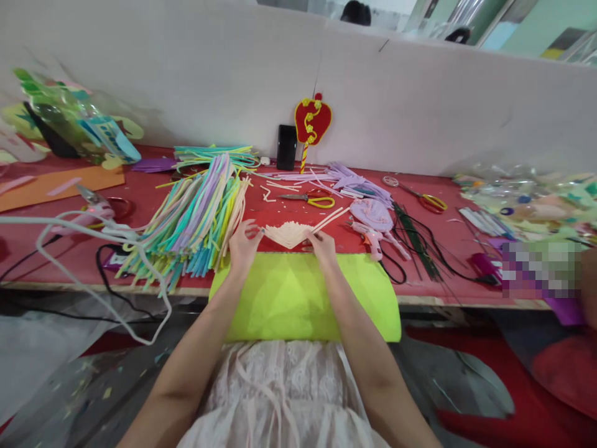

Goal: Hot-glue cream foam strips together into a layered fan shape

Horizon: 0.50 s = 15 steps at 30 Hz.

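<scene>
In the head view, a cream fan [289,234] of close-set strips is spreading between the hands, over the red table [280,244] and just beyond the green sheet [298,298]. Whether it is resting on the table or hanging just above, I cannot tell. The left hand [244,243] is gripping its left end at the fingertips; the right hand [321,243] is pinching its right end, with loose tails [332,216] sticking out to the far right.

The fan is looking very light and soft, probably bending easily and springing a little; nothing is suggesting slipperiness. Its strips are seeming likelier to splay or crease than to break, so a gentle pinch at both ends, where the fingers are sitting, is looking right; squeezing the middle could be skewing the rows.

A strip bundle [186,218] is lying just left of the left hand, scissors [308,198] are lying on the far side, and a glue gun [372,239] is lying right of the right hand.
</scene>
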Tool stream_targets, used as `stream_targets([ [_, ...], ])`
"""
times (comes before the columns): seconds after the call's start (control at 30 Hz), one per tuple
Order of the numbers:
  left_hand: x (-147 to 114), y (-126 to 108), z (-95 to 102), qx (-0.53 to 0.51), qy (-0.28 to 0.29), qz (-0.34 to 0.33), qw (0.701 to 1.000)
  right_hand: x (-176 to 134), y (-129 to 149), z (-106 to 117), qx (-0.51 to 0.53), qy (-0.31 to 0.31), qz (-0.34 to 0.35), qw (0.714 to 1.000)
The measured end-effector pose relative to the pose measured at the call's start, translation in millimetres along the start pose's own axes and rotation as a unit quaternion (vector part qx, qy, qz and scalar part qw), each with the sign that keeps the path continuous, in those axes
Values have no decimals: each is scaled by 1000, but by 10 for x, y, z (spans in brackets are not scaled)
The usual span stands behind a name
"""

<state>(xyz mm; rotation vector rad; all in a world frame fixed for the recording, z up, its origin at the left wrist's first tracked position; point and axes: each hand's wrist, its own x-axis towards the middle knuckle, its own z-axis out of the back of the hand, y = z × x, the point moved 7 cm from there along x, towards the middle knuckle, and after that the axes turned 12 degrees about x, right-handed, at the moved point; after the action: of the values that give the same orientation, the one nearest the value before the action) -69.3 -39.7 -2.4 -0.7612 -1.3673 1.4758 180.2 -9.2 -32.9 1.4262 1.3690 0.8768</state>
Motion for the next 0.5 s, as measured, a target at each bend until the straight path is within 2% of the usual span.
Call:
stream_targets([
  [0.1, -61, -215, -20, 60, 34, -86, 994, 36, -16, -9, -18, -2, -10, 1000],
  [0.23, -127, -359, -364, 119, 168, -179, 962, 65, -11, -51, -65, 0, -12, 998],
  [0.33, -161, -350, -559, 146, 229, -220, 937, 57, 49, -13, -129, -10, 3, 992],
  [0.4, -167, -314, -605, 158, 244, -236, 927, 49, 156, 107, -182, -36, 27, 982],
  [0.5, -154, -244, -601, 171, 246, -250, 921, 12, 439, 458, -264, -116, 86, 954],
])
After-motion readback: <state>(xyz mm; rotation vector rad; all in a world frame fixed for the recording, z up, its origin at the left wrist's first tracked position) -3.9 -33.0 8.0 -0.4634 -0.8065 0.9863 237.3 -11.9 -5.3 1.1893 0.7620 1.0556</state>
